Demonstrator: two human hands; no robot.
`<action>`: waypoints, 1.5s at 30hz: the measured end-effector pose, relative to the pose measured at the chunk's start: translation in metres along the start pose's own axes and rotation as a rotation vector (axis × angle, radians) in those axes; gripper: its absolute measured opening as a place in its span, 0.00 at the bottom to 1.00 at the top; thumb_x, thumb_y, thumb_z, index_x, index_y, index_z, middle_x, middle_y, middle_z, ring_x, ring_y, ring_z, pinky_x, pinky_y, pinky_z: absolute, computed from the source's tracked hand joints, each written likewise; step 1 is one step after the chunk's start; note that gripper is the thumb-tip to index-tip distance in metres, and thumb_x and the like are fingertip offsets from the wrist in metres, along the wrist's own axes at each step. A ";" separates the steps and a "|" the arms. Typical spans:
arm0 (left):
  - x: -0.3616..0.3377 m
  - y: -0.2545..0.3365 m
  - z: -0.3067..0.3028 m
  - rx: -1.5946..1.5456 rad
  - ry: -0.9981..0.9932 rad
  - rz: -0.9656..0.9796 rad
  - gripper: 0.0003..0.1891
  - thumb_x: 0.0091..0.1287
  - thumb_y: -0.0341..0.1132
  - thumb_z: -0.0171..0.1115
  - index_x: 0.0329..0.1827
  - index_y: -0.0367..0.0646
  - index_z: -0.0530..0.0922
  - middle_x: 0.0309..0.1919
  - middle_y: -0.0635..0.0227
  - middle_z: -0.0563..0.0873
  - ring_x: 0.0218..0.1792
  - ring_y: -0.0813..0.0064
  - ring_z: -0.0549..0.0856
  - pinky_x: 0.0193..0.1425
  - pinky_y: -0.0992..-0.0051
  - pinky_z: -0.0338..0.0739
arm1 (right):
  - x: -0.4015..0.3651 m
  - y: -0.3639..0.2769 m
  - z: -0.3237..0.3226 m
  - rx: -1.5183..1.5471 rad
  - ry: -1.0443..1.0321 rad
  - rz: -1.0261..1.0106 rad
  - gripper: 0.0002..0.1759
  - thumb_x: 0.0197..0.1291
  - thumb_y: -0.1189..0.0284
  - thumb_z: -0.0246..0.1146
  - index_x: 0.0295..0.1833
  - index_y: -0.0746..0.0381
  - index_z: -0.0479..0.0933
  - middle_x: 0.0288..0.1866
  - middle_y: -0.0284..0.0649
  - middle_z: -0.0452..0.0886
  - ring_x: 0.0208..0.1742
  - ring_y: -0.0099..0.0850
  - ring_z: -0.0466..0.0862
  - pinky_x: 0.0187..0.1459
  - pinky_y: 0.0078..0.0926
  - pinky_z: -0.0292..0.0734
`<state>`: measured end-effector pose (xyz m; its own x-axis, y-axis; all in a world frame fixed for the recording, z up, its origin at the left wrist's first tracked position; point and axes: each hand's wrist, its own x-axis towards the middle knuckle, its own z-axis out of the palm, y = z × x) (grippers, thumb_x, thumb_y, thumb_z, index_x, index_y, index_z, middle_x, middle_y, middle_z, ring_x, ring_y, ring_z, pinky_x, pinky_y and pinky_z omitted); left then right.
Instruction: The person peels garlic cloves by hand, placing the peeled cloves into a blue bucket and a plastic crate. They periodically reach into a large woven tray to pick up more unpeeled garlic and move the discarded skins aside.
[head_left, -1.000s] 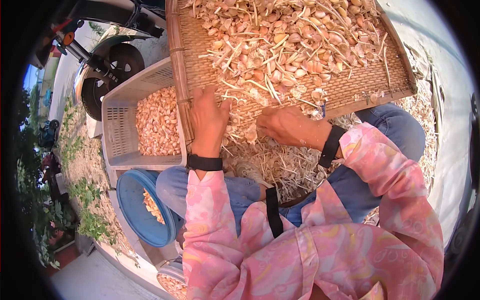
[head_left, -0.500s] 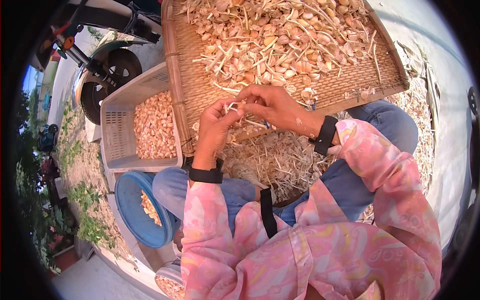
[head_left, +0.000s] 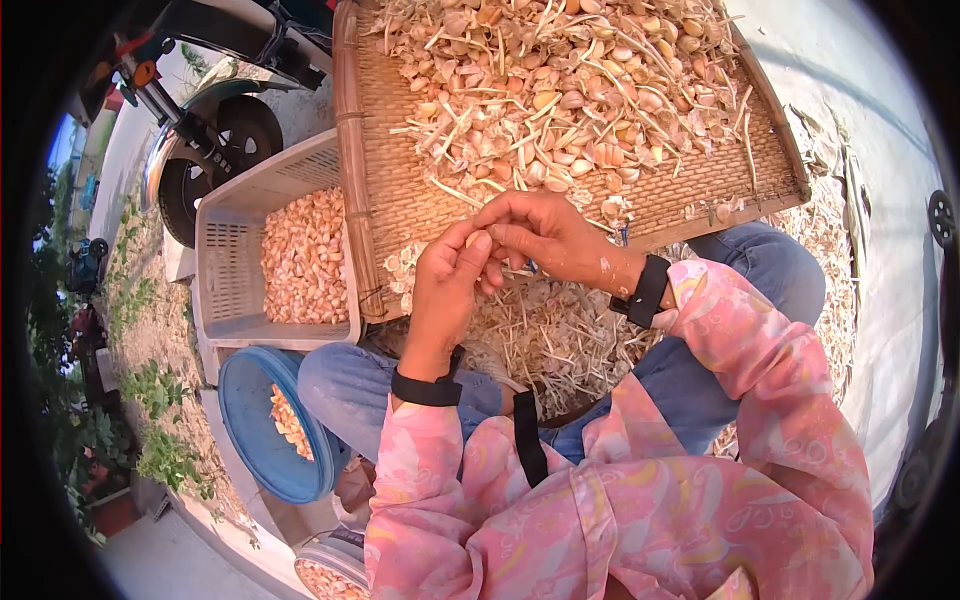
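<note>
Pinched clove (head_left: pixel 477 239) — woven tray (head_left: pixel 400 195) behind, crate (head_left: pixel 226 262) left

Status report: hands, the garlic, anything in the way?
Left hand and right hand meet, both pinching one small pale garlic clove. Held above near edge of flat woven bamboo tray. Nothing blocking them.

The left hand (head_left: pixel 445 290) and the right hand (head_left: pixel 545 235) close their fingertips on a small piece (head_left: pixel 478 239) and cover it almost fully; whether it is a clove or a husk cannot be told. The far side of the woven tray (head_left: pixel 400 190) is cut by the picture's top edge, and its left edge hides part of the white crate (head_left: pixel 225 260). A tiny blue object (head_left: pixel 624 236) at the tray's near edge is too small to identify.
</note>
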<state>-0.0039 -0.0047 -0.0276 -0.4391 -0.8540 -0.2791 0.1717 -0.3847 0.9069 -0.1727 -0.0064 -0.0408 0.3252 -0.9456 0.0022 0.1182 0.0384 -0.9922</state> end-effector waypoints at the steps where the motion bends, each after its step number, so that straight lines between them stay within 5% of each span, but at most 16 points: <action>1: 0.000 0.000 -0.006 -0.062 0.090 -0.003 0.14 0.68 0.33 0.55 0.53 0.36 0.74 0.32 0.69 0.82 0.24 0.87 0.75 0.27 0.87 0.67 | -0.001 -0.004 0.000 0.018 -0.001 0.043 0.11 0.60 0.73 0.58 0.47 0.65 0.74 0.31 0.37 0.78 0.30 0.24 0.78 0.33 0.24 0.74; 3: -0.006 0.015 -0.033 0.036 0.246 0.110 0.14 0.68 0.32 0.54 0.54 0.36 0.74 0.31 0.71 0.80 0.25 0.87 0.75 0.27 0.88 0.66 | 0.005 0.003 -0.007 -0.398 0.157 -0.090 0.13 0.58 0.73 0.58 0.48 0.66 0.73 0.38 0.42 0.78 0.34 0.33 0.79 0.37 0.29 0.75; 5: -0.006 0.035 -0.085 0.377 0.654 0.283 0.11 0.66 0.29 0.55 0.48 0.35 0.77 0.32 0.67 0.81 0.29 0.81 0.78 0.32 0.83 0.72 | 0.011 0.018 -0.020 -0.761 0.204 -0.215 0.15 0.53 0.75 0.57 0.47 0.67 0.73 0.47 0.50 0.74 0.42 0.47 0.77 0.46 0.38 0.73; 7: -0.003 0.033 -0.161 1.409 0.792 0.562 0.10 0.63 0.28 0.56 0.46 0.34 0.79 0.33 0.63 0.81 0.35 0.71 0.81 0.38 0.77 0.75 | 0.009 0.023 -0.022 -0.853 0.122 -0.227 0.14 0.52 0.76 0.57 0.46 0.67 0.73 0.44 0.50 0.74 0.44 0.48 0.76 0.46 0.40 0.72; 10: 0.020 0.050 -0.090 1.046 0.545 0.455 0.12 0.60 0.28 0.58 0.46 0.35 0.79 0.36 0.57 0.81 0.41 0.63 0.81 0.44 0.72 0.76 | 0.010 0.027 -0.017 -0.877 0.079 -0.217 0.11 0.52 0.75 0.57 0.42 0.67 0.73 0.41 0.50 0.74 0.45 0.47 0.76 0.45 0.41 0.72; 12: 0.050 0.042 -0.040 1.012 0.220 0.412 0.12 0.61 0.29 0.58 0.46 0.34 0.78 0.39 0.58 0.81 0.42 0.68 0.82 0.44 0.72 0.76 | 0.008 0.026 -0.015 -0.882 0.063 -0.212 0.11 0.52 0.75 0.57 0.42 0.66 0.74 0.40 0.49 0.74 0.44 0.48 0.76 0.44 0.41 0.72; 14: 0.089 0.012 -0.027 1.227 0.135 0.527 0.11 0.57 0.28 0.59 0.43 0.35 0.78 0.38 0.52 0.80 0.41 0.58 0.82 0.42 0.66 0.76 | 0.007 0.023 -0.018 -0.844 0.062 -0.141 0.10 0.52 0.74 0.58 0.41 0.65 0.74 0.39 0.49 0.74 0.42 0.48 0.77 0.43 0.42 0.73; 17: 0.112 -0.001 -0.017 1.475 0.141 0.500 0.09 0.54 0.26 0.58 0.38 0.35 0.78 0.37 0.47 0.79 0.38 0.48 0.80 0.41 0.58 0.75 | 0.009 0.026 -0.025 -0.832 0.058 -0.161 0.08 0.53 0.74 0.57 0.39 0.64 0.74 0.39 0.49 0.74 0.40 0.49 0.77 0.42 0.42 0.73; 23: 0.088 0.009 -0.029 1.631 0.140 0.316 0.12 0.49 0.27 0.63 0.37 0.32 0.77 0.34 0.49 0.80 0.35 0.52 0.83 0.39 0.60 0.77 | 0.006 0.022 -0.022 -0.848 0.040 -0.101 0.09 0.55 0.75 0.58 0.42 0.66 0.74 0.37 0.48 0.75 0.40 0.45 0.77 0.42 0.37 0.73; 26: 0.078 0.014 -0.046 0.893 0.249 -0.052 0.13 0.48 0.28 0.67 0.36 0.30 0.76 0.35 0.55 0.81 0.34 0.63 0.85 0.35 0.68 0.79 | 0.005 0.023 -0.019 -0.772 0.088 -0.104 0.11 0.57 0.73 0.58 0.45 0.66 0.73 0.37 0.48 0.77 0.39 0.43 0.79 0.40 0.36 0.73; 27: 0.072 0.015 -0.046 0.467 0.256 -0.115 0.12 0.52 0.27 0.67 0.37 0.31 0.76 0.35 0.62 0.81 0.34 0.73 0.84 0.32 0.78 0.80 | 0.005 0.018 -0.018 -0.720 0.090 -0.089 0.12 0.57 0.73 0.58 0.45 0.66 0.73 0.37 0.48 0.78 0.38 0.42 0.80 0.39 0.36 0.74; 31: 0.041 0.006 -0.025 -0.101 0.262 -0.076 0.08 0.60 0.23 0.61 0.41 0.36 0.75 0.34 0.64 0.83 0.32 0.74 0.85 0.35 0.84 0.83 | 0.007 0.006 -0.008 -0.583 0.098 -0.102 0.12 0.58 0.70 0.59 0.43 0.67 0.73 0.32 0.48 0.79 0.35 0.44 0.80 0.36 0.37 0.73; 34: 0.031 -0.003 -0.015 -0.143 0.207 -0.036 0.08 0.60 0.26 0.63 0.40 0.35 0.75 0.35 0.64 0.81 0.33 0.77 0.84 0.35 0.84 0.82 | 0.005 0.000 -0.006 -0.598 0.087 -0.130 0.11 0.58 0.69 0.59 0.40 0.66 0.73 0.30 0.49 0.79 0.34 0.47 0.80 0.35 0.39 0.73; 38: 0.023 -0.006 -0.002 0.204 0.222 0.088 0.11 0.61 0.27 0.63 0.45 0.36 0.76 0.33 0.68 0.82 0.34 0.78 0.84 0.34 0.86 0.79 | 0.005 0.012 -0.010 -0.640 0.118 -0.319 0.09 0.57 0.71 0.59 0.39 0.66 0.73 0.30 0.49 0.79 0.33 0.46 0.80 0.34 0.39 0.73; 41: 0.014 -0.002 0.006 0.240 0.261 0.102 0.12 0.61 0.27 0.63 0.48 0.35 0.76 0.35 0.65 0.83 0.36 0.78 0.84 0.34 0.84 0.79 | 0.002 0.009 -0.010 -0.532 0.176 -0.298 0.08 0.59 0.76 0.57 0.44 0.66 0.71 0.27 0.39 0.75 0.28 0.27 0.77 0.30 0.25 0.72; 45: 0.009 -0.012 0.008 0.262 0.255 0.442 0.09 0.61 0.24 0.61 0.44 0.35 0.78 0.37 0.65 0.83 0.35 0.78 0.84 0.35 0.81 0.79 | 0.001 -0.005 -0.017 -0.444 -0.015 -0.024 0.09 0.61 0.75 0.55 0.45 0.66 0.70 0.27 0.39 0.75 0.30 0.26 0.77 0.30 0.25 0.72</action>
<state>-0.0169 -0.0054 -0.0384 -0.1428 -0.9840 0.1068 0.0526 0.1002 0.9936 -0.1885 -0.0133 -0.0384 0.3415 -0.9396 0.0248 -0.2873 -0.1295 -0.9490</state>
